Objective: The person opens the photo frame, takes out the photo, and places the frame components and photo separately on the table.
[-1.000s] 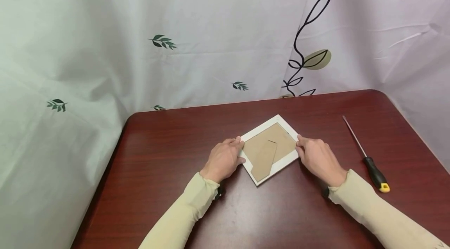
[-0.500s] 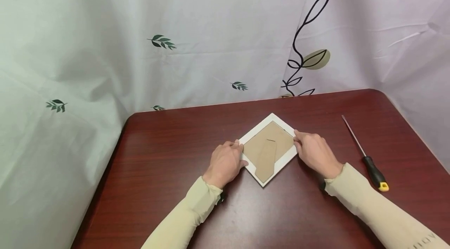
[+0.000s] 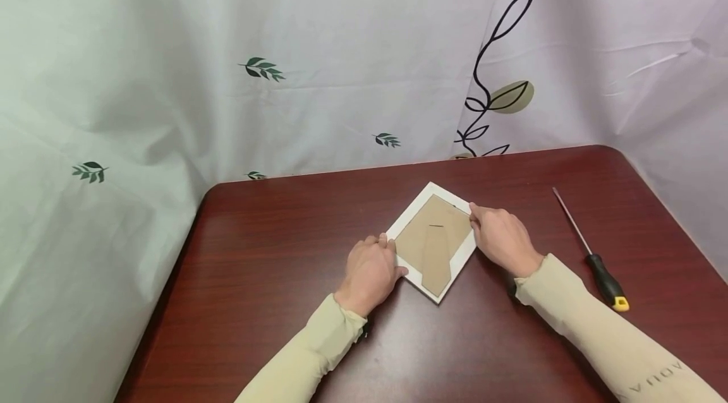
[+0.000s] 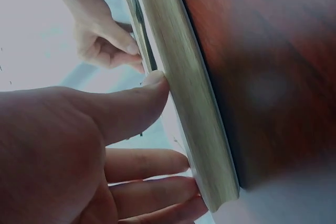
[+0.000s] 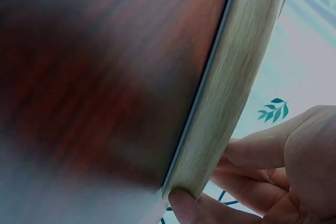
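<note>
There are two hands, one left hand (image 3: 370,273) at the centre and one right hand (image 3: 503,235) right of centre, with two sleeves (image 3: 309,352), one per arm, in the lower half. Between the hands is one frame (image 3: 411,212), with one board (image 3: 414,242) and one stand (image 3: 436,258). One screwdriver (image 3: 603,276) lies at the right, making one tool on one table (image 3: 273,251). Behind, the cloth (image 3: 352,24) shows four sprigs (image 3: 387,139), three at the left and one near the centre, and one vine (image 3: 489,106) at upper right.
</note>
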`<action>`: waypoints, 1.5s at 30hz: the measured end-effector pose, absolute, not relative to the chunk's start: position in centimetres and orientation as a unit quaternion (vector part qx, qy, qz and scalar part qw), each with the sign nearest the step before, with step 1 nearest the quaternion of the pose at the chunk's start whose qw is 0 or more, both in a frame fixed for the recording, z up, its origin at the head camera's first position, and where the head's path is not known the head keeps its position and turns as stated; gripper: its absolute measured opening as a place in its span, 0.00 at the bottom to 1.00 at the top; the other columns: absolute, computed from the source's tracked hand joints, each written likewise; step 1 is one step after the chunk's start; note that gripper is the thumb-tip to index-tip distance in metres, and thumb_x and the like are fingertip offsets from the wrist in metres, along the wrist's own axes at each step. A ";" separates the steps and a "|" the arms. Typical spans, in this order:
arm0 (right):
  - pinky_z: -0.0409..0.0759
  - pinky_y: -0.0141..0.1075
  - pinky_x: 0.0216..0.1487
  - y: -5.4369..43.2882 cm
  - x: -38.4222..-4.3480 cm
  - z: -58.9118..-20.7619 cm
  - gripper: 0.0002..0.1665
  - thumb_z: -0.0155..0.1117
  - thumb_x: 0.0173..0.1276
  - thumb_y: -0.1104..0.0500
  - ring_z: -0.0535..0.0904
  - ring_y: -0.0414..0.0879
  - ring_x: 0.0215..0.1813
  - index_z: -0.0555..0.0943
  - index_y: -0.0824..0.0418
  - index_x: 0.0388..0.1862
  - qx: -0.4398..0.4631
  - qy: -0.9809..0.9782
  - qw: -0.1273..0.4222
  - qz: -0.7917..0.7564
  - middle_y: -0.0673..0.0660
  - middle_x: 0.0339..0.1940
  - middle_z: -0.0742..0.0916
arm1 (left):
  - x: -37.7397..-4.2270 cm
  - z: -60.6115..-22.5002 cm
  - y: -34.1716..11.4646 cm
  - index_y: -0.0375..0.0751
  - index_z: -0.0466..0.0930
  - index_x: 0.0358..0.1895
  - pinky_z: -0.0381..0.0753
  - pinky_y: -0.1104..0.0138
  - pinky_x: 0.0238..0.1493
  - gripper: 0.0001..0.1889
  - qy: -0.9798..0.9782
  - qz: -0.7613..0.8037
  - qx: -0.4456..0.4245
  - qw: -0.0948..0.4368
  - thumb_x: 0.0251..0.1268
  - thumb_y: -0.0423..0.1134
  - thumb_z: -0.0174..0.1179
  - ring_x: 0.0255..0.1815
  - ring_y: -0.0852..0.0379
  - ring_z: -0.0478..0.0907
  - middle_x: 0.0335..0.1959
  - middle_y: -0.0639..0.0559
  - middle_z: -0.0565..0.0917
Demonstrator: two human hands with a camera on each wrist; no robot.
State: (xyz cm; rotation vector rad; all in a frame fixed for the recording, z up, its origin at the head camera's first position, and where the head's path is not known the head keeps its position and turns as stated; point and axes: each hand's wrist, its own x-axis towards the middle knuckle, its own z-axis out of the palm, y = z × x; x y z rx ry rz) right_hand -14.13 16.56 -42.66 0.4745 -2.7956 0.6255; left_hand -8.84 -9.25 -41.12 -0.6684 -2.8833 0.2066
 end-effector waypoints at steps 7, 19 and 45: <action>0.79 0.54 0.26 16.6 -14.9 -42.6 0.05 0.61 0.65 0.71 0.79 0.54 0.24 0.83 0.67 0.37 0.175 -0.952 0.119 0.222 0.55 0.24 0.83 | -8.4 -41.0 -8.8 0.42 0.83 0.37 0.76 0.64 0.34 0.27 -0.970 0.080 -0.214 0.086 0.55 0.65 0.68 0.36 0.52 0.79 0.43 0.48 0.87; 0.81 0.50 0.29 16.4 -16.2 -42.9 0.10 0.61 0.65 0.71 0.80 0.52 0.26 0.85 0.70 0.44 0.196 -0.947 0.106 0.229 0.60 0.32 0.88 | -7.3 -41.5 -7.4 0.38 0.86 0.36 0.78 0.64 0.28 0.33 -0.972 0.099 -0.177 0.122 0.45 0.69 0.69 0.26 0.54 0.82 0.41 0.44 0.89; 0.85 0.50 0.40 15.3 -19.0 -43.2 0.18 0.55 0.69 0.73 0.87 0.56 0.41 0.82 0.74 0.55 0.252 -0.936 0.094 0.229 0.63 0.40 0.89 | -5.8 -42.3 -5.5 0.56 0.82 0.12 0.68 0.68 0.10 0.25 -0.942 0.149 -0.174 0.246 0.43 0.72 0.65 0.11 0.62 0.73 0.09 0.57 0.76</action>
